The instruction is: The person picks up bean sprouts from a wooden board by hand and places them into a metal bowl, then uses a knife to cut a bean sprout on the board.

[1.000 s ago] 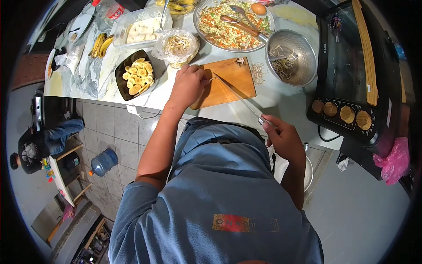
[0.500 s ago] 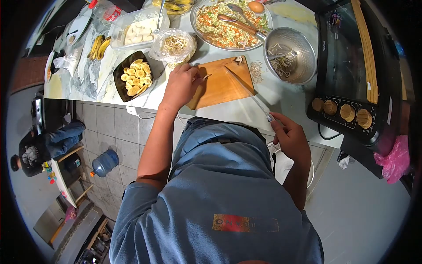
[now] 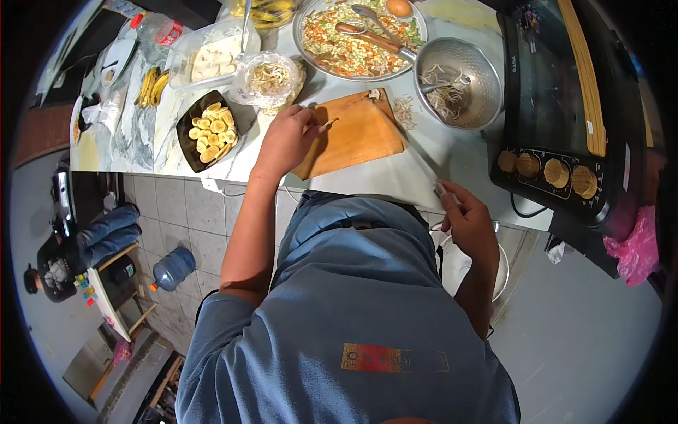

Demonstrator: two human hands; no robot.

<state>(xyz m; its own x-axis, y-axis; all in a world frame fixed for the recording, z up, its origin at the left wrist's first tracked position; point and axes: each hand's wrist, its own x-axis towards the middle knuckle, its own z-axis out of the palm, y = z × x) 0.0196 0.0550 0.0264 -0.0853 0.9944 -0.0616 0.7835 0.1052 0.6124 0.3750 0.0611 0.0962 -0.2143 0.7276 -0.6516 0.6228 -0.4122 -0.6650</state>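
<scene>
My left hand is over the left edge of a wooden cutting board, its thumb and fingers pinching a bean sprout. My right hand is at the counter's front edge, closed around the handle of a knife. Its thin, blurred blade slants up and left across the board's right side. Behind my left hand sits a plastic bag of bean sprouts. More sprouts lie in a dimpled metal pot at the right. Small sprout trimmings are scattered between board and pot.
A dark bowl of banana slices stands left of my left hand. Behind are a tub of white blocks and a tray of chopped vegetables with an egg. A black oven borders the right. A person sits at far left.
The knife blade has turned and now shows thin and blurred, its handle end slightly higher. My left hand still pinches the sprout at the board. The view has shifted slightly.
</scene>
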